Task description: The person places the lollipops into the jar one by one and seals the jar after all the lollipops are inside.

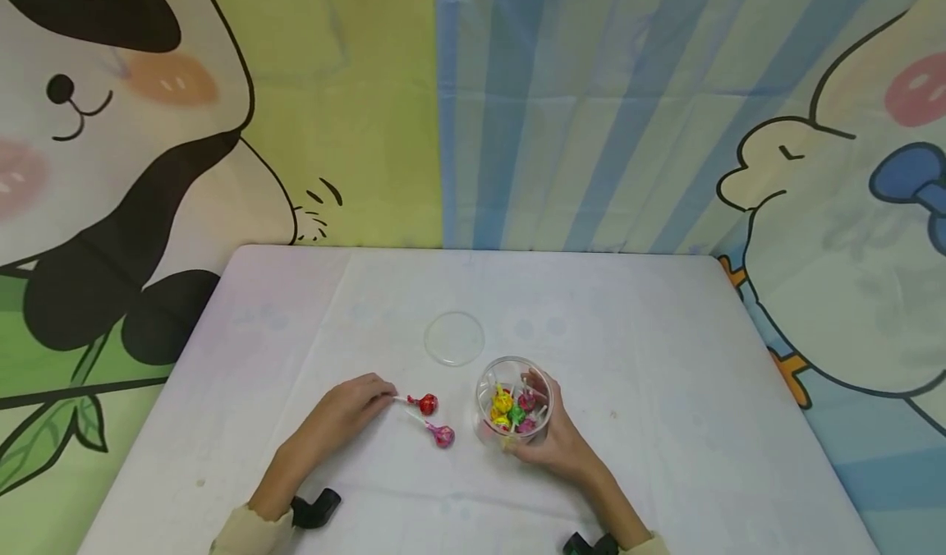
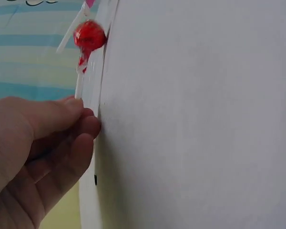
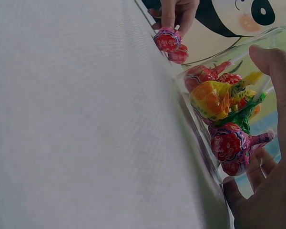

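Note:
My left hand (image 1: 358, 403) pinches the white stick of a red lollipop (image 1: 427, 405) between thumb and fingers, low over the table; the left wrist view shows the red lollipop (image 2: 90, 36) up close. Just in front of it lies a pink-purple lollipop (image 1: 442, 435) with its stick toward my left hand. My right hand (image 1: 550, 440) grips a clear round jar (image 1: 484, 387) by its right side. Inside the jar are several wrapped lollipops, among them a yellow one (image 3: 212, 100) and a purple one (image 3: 229, 145) in the right wrist view.
A clear round lid (image 1: 454, 339) lies flat behind the jar. The white-covered table (image 1: 665, 333) reaches back to a cartoon-printed cloth backdrop (image 1: 384, 128). Each wrist bears a black device, such as the one (image 1: 316, 508) on the left.

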### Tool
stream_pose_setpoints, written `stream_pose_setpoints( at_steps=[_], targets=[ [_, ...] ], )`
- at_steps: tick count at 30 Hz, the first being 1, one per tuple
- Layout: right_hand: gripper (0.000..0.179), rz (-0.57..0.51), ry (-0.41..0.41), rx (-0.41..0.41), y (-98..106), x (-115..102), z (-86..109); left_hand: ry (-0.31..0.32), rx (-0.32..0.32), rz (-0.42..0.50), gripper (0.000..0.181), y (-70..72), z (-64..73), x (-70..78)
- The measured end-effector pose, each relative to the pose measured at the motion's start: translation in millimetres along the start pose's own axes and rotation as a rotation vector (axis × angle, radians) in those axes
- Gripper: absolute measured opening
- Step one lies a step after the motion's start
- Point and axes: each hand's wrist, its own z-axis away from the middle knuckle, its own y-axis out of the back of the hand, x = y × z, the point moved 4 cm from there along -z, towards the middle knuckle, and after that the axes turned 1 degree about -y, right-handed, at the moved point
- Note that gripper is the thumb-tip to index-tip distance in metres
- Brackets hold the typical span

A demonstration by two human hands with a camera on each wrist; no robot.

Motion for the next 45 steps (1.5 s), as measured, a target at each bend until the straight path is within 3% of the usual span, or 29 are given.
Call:
stream_pose_setpoints(
  at_steps=[5, 11, 15, 19, 25, 32, 36, 41, 45],
  targets=[
    [0.11, 0.015, -0.011, 0.0, -0.5, 2.1, -0.1, 0.031, 0.082, 0.096, 0.01, -0.3, 4.4, -0.4],
    [0.109, 0.018, -0.03, 0.0, -0.5, 2.5, 0.5, -0.007, 0.244, 0.223, 0.016, 8.2, 4.9, 1.8],
    [0.109, 0.023, -0.023, 0.002, -0.6, 2.4, 0.3, 0.03, 0.29, 0.281, 0.016, 13.4, 4.9, 2.4],
    [0.109, 0.017, -0.016, 0.003, -0.5, 1.2, 0.5, 0.07, 0.288, 0.369, 0.014, 16.4, 4.7, 4.0],
    [0.109, 0.004, -0.007, 0.0, -0.1, 0.3, 0.5, 0.054, 0.296, 0.558, 0.012, 21.7, 5.6, 10.1],
    [0.109, 0.022, -0.011, 0.001, -0.4, 1.3, -0.2, 0.088, 0.28, 0.854, 0.011, 23.8, 4.7, 17.4],
    [0.109, 0.03, -0.013, 0.002, -0.4, 1.2, -0.3, 0.075, 0.271, 0.987, 0.011, 23.2, -0.4, 28.4],
    [0.11, 0.029, -0.009, 0.002, 0.0, 0.6, -0.8, 0.051, 0.247, 1.086, 0.012, 19.6, -8.2, 42.8],
    [0.11, 0.018, -0.026, 0.0, 0.0, 0.2, -0.9, 0.028, 0.213, 1.1, 0.011, 15.2, -15.6, 52.8]
  ],
)
